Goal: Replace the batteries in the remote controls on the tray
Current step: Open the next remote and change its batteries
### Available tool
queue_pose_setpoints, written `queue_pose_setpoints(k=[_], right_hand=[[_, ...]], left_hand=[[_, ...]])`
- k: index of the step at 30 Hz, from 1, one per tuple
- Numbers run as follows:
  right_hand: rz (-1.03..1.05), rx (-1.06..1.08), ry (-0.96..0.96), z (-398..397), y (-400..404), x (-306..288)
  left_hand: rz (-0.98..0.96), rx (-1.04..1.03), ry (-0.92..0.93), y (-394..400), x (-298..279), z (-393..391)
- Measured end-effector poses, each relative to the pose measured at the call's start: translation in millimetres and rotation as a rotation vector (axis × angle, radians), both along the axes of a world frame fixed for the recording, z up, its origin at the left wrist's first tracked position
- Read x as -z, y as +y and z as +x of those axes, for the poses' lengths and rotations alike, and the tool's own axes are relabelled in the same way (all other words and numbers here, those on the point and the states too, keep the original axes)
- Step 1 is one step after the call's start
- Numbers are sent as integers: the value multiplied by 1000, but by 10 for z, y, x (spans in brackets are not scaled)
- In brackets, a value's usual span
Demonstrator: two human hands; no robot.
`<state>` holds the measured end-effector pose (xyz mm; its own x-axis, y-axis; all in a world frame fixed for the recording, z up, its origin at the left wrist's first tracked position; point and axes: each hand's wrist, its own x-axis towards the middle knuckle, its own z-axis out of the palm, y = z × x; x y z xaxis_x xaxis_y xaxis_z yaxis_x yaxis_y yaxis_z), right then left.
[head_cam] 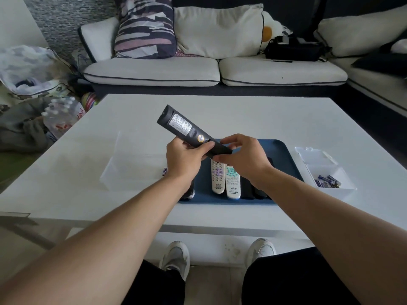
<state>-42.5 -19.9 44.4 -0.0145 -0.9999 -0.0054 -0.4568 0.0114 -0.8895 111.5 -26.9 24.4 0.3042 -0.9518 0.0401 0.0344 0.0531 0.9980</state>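
Head view. A black remote control (187,129) was held above centre frame, back face up, tilted so its far end pointed to the upper left. Its back carried a white printed label near the far end and a round gold sticker near the middle. The left hand (184,160) gripped its lower half, thumb over the top and fingers curled beneath. The right hand (240,158) pinched the near end, at the battery cover, between thumb and fingertips.

Below the hands, a blue tray (284,155) with rounded corners lay on the white table (264,115). Two white remotes (225,179) lay side by side on it, buttons up, with dark remotes (253,192) just beside them to the right, partly hidden by the right forearm. Another dark remote (189,190) showed at the tray's left edge under the left wrist.

At the right of the frame, near the tray, stood an open clear plastic box (343,186) holding blue batteries (328,181). A second clear container (130,164) sat left of the tray. The far half of the tabletop was bare up to its edge before the sofa (220,71).
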Motion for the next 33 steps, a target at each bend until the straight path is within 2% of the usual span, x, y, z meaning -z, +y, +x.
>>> queue_pose_setpoints(k=[2, 6, 11, 17, 23, 33], right_hand=[[-49, 4, 69, -14, -6, -45], [-97, -53, 330, -126, 3, -184], [100, -313, 728, -216, 69, -70], [155, -481, 986, -101, 345, 218], [108, -510, 1128, -29, 540, 425], [33, -409, 1099, -115, 517, 403]], left_hand=[[18, -18, 28, 11, -16, 5], [63, -52, 32, -10, -19, 88], [201, -80, 35, -32, 18, 200], [314, 49, 212, -20, -16, 167], [307, 249, 227, 36, -47, 95], [370, 321, 203, 44, -41, 119]])
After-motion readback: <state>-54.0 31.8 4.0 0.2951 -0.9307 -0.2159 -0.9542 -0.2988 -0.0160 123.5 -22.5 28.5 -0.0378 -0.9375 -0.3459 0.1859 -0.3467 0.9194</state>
